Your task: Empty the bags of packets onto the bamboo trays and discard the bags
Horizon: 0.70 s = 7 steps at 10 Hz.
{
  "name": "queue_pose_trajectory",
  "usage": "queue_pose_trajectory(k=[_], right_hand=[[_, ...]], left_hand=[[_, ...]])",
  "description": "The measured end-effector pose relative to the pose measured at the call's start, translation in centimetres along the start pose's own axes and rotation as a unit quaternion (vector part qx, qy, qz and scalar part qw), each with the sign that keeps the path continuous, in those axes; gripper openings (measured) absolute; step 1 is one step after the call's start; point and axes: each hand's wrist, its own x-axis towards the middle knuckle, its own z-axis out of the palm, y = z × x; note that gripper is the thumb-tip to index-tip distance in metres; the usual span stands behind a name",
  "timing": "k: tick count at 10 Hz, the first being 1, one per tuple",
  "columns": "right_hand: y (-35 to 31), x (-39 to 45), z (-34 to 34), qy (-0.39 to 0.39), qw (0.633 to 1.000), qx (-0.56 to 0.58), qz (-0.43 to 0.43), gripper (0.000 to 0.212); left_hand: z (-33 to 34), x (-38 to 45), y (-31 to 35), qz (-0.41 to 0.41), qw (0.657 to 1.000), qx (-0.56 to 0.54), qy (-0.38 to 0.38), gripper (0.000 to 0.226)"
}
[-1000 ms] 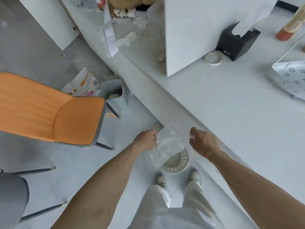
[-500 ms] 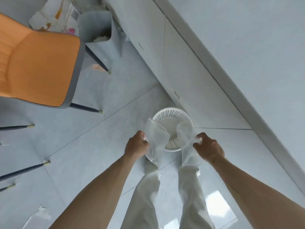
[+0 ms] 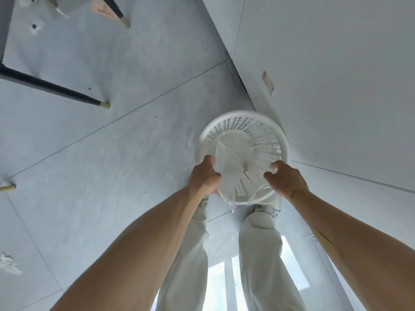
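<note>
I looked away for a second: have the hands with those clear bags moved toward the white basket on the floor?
Yes. Both the left hand and right hand came down closer to the white basket, and the clear bags now hang over its rim.

Pale trousers [image 3: 260, 254], bare forearms, light sneakers [image 3: 268, 208]

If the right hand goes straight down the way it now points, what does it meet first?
Probably the round white perforated plastic basket on the floor: the right hand, holding a clear plastic bag, appears over its near rim. Depth is unclear from above, so nothing else seems between them.
</note>
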Motion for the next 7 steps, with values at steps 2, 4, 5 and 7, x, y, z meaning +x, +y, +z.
queue_pose_trajectory(k=[2, 4, 5, 7], right_hand=[[0.1, 4.3, 2.4, -0.023, 0.999, -0.026, -0.010, 0.053], [-1.1, 5.9, 3.4, -0.041, 0.999, -0.016, -0.023, 0.053], [-1.8, 4.8, 3.0, -0.039, 0.998, -0.042, -0.038, 0.050], [-2.7, 0.5, 0.0, -0.018, 0.993, -0.100, -0.059, 0.047]], left_hand=[[2.4, 4.8, 0.0, -0.051, 0.996, -0.068, -0.027, 0.066], [3.2, 7.2, -0.6, -0.064, 0.994, -0.083, -0.019, 0.080], [3.1, 6.7, -0.7, -0.050, 0.998, -0.043, -0.019, 0.080], [1.3, 2.6, 1.1, -0.017, 1.000, 0.000, -0.016, 0.073]])
